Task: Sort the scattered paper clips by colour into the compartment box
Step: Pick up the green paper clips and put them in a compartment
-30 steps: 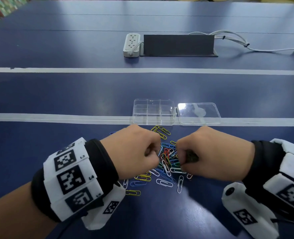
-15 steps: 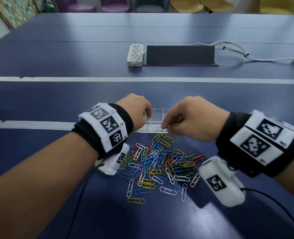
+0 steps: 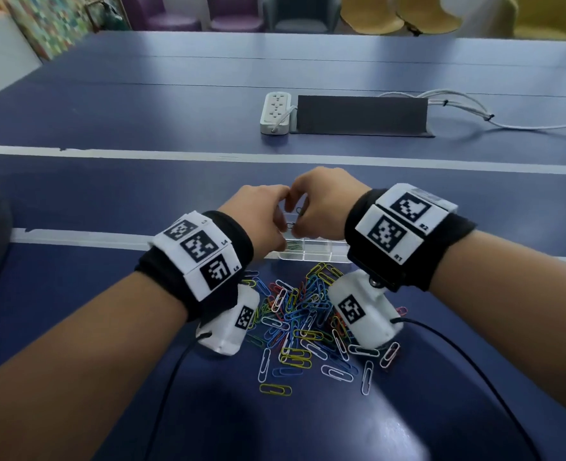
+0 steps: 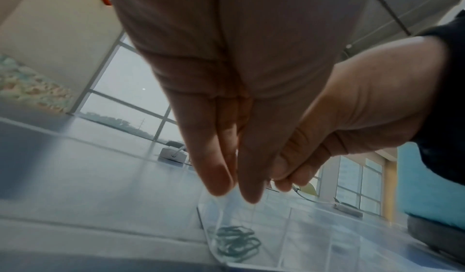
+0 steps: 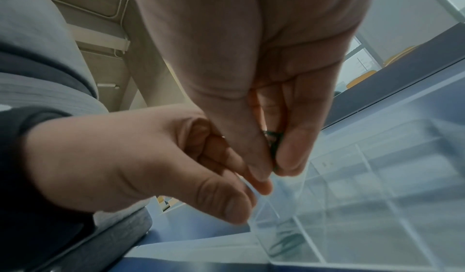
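Scattered coloured paper clips (image 3: 308,321) lie in a pile on the blue table, just in front of the clear compartment box (image 3: 321,256). Several green clips (image 3: 293,246) lie in its near-left compartment, also visible as green clips (image 4: 236,240) from the left wrist. Both hands meet above that compartment. My right hand (image 5: 273,166) pinches green clips (image 5: 273,147) between thumb and fingers. My left hand (image 4: 234,186) hangs beside it with straight fingers and nothing visible in it. In the head view the left hand (image 3: 283,226) and right hand (image 3: 296,227) nearly touch and hide most of the box.
A white power strip (image 3: 275,113) and a dark grey panel (image 3: 361,116) sit at mid-table, with white cables (image 3: 474,118) trailing right. Chairs (image 3: 301,15) stand beyond the far edge. Black wrist-camera cables run over the near table.
Both hands left the pile and moved forward to the box. The right hand has since shifted left to above the near-left compartment, close to the left hand.
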Demonstrator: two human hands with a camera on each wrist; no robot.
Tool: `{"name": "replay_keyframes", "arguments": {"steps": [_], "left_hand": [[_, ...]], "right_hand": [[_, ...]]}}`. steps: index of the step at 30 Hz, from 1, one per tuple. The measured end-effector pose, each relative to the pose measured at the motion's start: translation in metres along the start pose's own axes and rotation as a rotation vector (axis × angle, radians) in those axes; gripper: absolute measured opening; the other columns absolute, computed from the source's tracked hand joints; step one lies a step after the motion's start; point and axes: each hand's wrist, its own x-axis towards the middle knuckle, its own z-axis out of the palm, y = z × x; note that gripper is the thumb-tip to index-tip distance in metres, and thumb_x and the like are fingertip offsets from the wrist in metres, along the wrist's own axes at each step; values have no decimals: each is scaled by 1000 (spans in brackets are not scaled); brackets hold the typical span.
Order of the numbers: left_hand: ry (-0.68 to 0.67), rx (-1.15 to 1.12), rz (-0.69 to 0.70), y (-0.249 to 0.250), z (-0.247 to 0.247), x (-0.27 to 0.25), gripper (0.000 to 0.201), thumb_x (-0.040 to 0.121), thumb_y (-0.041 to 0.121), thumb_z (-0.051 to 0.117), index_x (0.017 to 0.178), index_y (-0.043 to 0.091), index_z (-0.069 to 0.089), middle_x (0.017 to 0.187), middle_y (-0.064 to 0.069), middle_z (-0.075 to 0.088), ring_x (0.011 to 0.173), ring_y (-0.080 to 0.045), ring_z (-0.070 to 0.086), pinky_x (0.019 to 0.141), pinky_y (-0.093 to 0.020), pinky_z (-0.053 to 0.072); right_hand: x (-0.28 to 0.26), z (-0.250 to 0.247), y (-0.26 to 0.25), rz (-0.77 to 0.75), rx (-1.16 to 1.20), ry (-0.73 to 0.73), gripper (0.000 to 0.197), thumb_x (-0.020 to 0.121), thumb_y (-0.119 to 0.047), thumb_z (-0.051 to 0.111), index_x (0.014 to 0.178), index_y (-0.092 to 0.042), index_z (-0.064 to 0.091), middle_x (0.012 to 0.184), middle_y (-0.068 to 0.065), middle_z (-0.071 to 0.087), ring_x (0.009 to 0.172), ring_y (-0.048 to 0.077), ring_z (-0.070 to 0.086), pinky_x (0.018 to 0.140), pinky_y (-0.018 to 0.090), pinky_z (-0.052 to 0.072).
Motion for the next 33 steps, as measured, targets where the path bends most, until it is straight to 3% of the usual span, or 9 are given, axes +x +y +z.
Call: {"name": "replay_keyframes", "arguments": {"steps": [6,12,18,22,24,26,28,29,33], "left_hand": [[28,-49,-2,-5,-1,-5,43,70,2,68,110,14,57,90,-1,72,81,-16,63,84,-30,51],[48,-1,26,-5,0,-6,37,74,3,64,109,13,56,90,1,72,86,-16,64,82,-27,49],[67,-48,36,-8,1,-11,40,75,5,64,110,19,54,88,1,73,85,-17,67,84,-32,53],[47,-53,34,-10,3,-14,62,77,12,68,131,30,44,94,1,73,88,-17,68,91,-33,51],[53,-51,41,-10,3,-16,55,77,15,69,127,28,49,92,2,72,83,-15,68,89,-30,51],[52,-12,80,-9,3,-21,35,77,21,69,110,24,60,82,6,70,74,-11,65,78,-23,49],[8,57,135,-5,3,-26,16,77,26,69,93,23,67,75,6,68,70,-11,62,69,-19,45],[-37,95,156,-3,3,-28,10,78,27,68,87,23,68,74,6,68,70,-11,61,68,-19,45],[-225,223,166,4,14,-27,14,80,34,65,83,21,71,64,11,62,68,-10,60,76,-27,52]], "right_hand": [[0,3,-5,18,31,-40,26,79,-16,65,103,-24,67,87,1,60,82,19,57,72,23,42],[-6,0,-6,45,140,-48,32,84,-11,50,107,-24,67,81,3,61,81,24,67,82,32,57],[-6,3,2,47,250,-116,41,83,-6,44,109,-27,66,98,3,68,83,29,72,75,42,61],[-15,-2,16,18,364,-112,41,87,-1,40,110,-23,66,100,6,71,82,25,71,74,39,61],[-23,-8,24,14,406,-96,39,87,2,38,103,-20,67,94,7,71,75,21,69,70,35,61],[-35,-15,34,-31,320,-78,31,83,1,44,93,-15,70,83,5,73,65,18,69,66,27,60],[-48,-18,44,-104,88,-91,21,80,-9,56,87,-20,73,62,-9,70,54,4,65,62,11,52],[-55,-18,48,-126,-44,-109,17,79,-15,61,87,-22,74,55,-14,65,53,1,61,62,10,48],[-75,-7,59,-124,-290,-251,15,77,-19,65,88,-25,73,73,-11,68,72,9,58,79,25,51]]}}
